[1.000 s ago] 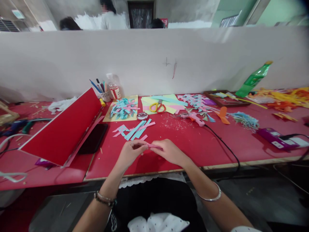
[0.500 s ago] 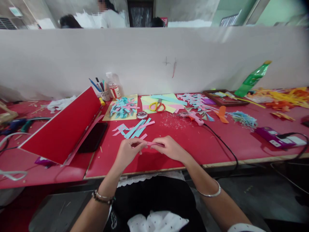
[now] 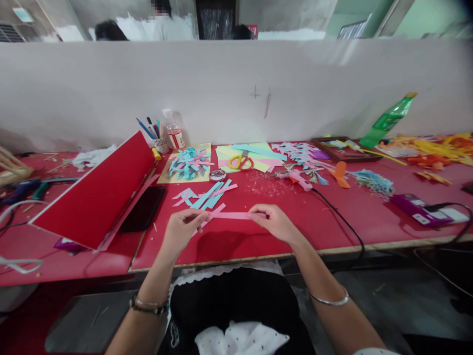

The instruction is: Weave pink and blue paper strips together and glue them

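A narrow pink paper strip (image 3: 232, 215) is stretched level between my two hands, just above the red tabletop. My left hand (image 3: 184, 228) pinches its left end, and my right hand (image 3: 273, 223) pinches it toward the right, with a short end showing past the fingertips. Another pink strip (image 3: 209, 225) lies slantwise on the table beneath, partly covered by my left fingers and the held strip. Just beyond are loose blue strips (image 3: 210, 195) and folded pink strips (image 3: 184, 195).
Scissors (image 3: 241, 161) lie on coloured paper sheets at the back. A pink glue gun (image 3: 295, 178) with a black cord rests at right. A red board (image 3: 99, 192) leans over a black phone (image 3: 143, 211) at left. A green bottle (image 3: 388, 121) stands tilted at back right.
My hands have moved apart, left hand leftward and right hand rightward, so a longer length of the pink strip shows between them. The slanted strip on the table is now more visible.
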Demonstrator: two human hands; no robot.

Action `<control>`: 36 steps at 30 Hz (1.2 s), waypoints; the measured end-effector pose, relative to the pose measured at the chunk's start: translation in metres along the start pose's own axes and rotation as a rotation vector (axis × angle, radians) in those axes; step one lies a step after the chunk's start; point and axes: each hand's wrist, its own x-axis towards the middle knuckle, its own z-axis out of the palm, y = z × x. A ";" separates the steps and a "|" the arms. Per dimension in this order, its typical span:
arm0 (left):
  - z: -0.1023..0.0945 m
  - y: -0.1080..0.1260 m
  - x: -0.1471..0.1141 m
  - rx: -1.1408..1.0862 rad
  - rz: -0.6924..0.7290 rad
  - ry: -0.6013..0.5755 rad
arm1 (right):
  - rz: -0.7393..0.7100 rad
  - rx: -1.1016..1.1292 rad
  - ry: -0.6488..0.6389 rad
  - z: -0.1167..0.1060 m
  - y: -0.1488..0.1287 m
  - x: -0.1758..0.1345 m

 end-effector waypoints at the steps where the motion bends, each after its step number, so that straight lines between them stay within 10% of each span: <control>1: -0.001 -0.001 -0.001 -0.002 0.000 0.018 | 0.036 0.044 0.037 0.001 0.003 0.000; 7: 0.001 -0.001 -0.004 0.022 -0.004 0.090 | 0.158 0.412 0.225 0.014 0.018 0.002; 17: -0.001 -0.011 -0.003 0.000 -0.016 0.098 | 0.144 0.399 0.282 0.016 0.021 0.005; 36: 0.001 -0.021 0.001 -0.095 -0.047 0.059 | -0.114 -0.142 0.256 0.000 0.004 -0.010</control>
